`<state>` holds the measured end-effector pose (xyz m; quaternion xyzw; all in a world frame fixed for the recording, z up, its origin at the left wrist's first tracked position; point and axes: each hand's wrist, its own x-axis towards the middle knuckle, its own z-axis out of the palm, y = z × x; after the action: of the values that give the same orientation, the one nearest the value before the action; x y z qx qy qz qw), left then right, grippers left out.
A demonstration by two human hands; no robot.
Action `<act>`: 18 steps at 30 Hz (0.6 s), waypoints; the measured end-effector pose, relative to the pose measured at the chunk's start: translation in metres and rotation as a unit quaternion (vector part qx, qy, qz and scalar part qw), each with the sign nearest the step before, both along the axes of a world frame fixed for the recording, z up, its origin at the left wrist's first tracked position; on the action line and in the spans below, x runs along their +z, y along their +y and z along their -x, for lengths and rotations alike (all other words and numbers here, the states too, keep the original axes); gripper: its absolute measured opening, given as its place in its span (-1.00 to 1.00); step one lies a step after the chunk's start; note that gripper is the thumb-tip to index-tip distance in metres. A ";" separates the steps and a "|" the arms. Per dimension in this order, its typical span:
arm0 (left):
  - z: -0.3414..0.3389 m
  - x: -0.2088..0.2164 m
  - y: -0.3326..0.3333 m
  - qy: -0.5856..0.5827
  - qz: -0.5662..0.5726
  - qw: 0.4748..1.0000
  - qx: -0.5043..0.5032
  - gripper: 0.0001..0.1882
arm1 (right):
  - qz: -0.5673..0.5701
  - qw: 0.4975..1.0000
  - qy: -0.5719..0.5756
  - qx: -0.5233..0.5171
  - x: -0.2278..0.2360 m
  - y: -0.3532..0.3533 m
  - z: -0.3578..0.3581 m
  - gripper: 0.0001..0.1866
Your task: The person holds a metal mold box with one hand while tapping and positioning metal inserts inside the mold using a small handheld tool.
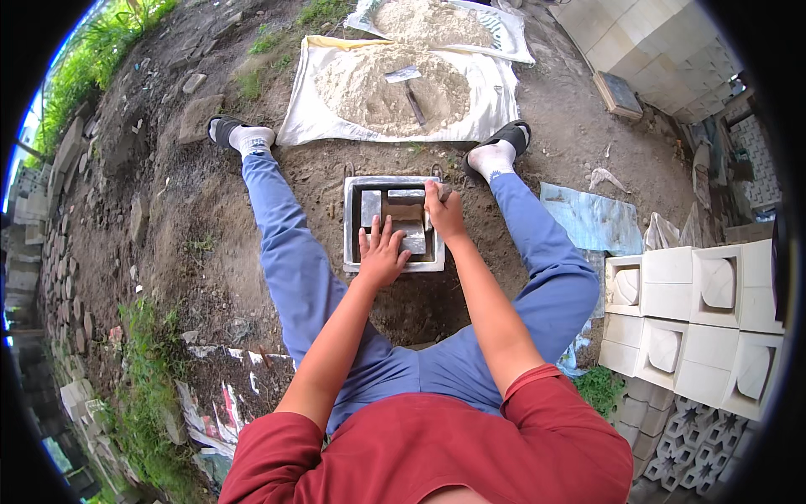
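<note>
Between my legs, a square metal mould [353,228] lies on the soil, with grey metal blocks [371,205] set inside its frame. My left hand [384,254] rests with spread fingers on the blocks at the mould's near side. At the mould's right side, my right hand [445,214] is closed, its fingers curled round a small brownish-grey thing that I cannot make out. The hand hides most of that thing and part of the frame. Beyond the mould, a trowel [409,94] with a dark handle lies on a heap of pale sandy powder [357,88].
A white sack sheet [294,118] lies under the heap, with a second heap [432,23] behind. Pale cast blocks [705,294] stand stacked on the right, above patterned vent blocks [697,445]. Blue plastic sheeting [592,220] covers ground beside my right leg. Stones and grass line the left.
</note>
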<state>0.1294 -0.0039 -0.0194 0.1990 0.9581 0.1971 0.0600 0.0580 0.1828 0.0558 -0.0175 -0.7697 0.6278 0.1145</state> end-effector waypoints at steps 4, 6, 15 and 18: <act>0.003 0.002 0.006 0.001 -0.002 1.000 0.000 -0.39 | 0.038 0.999 0.033 -0.003 0.036 0.013 0.006 -0.44; -0.003 -0.005 -0.002 0.015 0.002 1.000 0.003 -0.41 | 0.061 0.998 0.027 0.005 0.072 0.001 0.004 -0.44; -0.001 0.004 0.016 -0.017 -0.009 1.000 -0.018 -0.40 | -0.076 0.994 0.056 -0.048 -0.009 0.011 0.004 -0.50; 0.001 0.004 0.003 -0.029 -0.003 0.999 -0.012 -0.40 | -0.026 0.999 -0.012 -0.024 -0.009 0.000 0.018 -0.48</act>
<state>0.1280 -0.0010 -0.0149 0.2045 0.9529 0.2052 0.0898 0.0397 0.1828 0.0467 -0.0406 -0.7862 0.6047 0.1205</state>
